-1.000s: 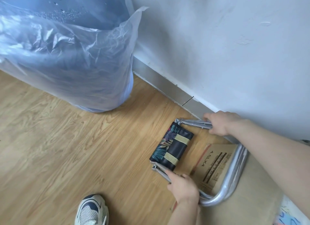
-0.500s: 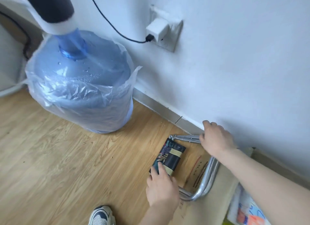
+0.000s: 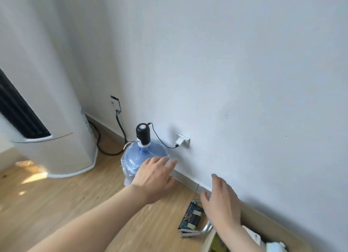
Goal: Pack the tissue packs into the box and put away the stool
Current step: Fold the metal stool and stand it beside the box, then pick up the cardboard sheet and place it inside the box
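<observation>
The folded stool (image 3: 192, 220) lies flat on the floor (image 3: 75, 201) against the wall (image 3: 244, 82), out of the walkway. Both hands, left (image 3: 154, 176) and right (image 3: 221, 201), hover above it, fingers spread, grasping nothing.

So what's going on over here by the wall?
A person is tidying up. The folded stool, a metal frame with dark patterned fabric, lies on the wooden floor by the wall. Both hands are open and hold nothing: the left hand hangs in front of the water jug, the right hand above the stool. A cardboard box with some things inside shows at the bottom edge; what they are is hard to tell.
</observation>
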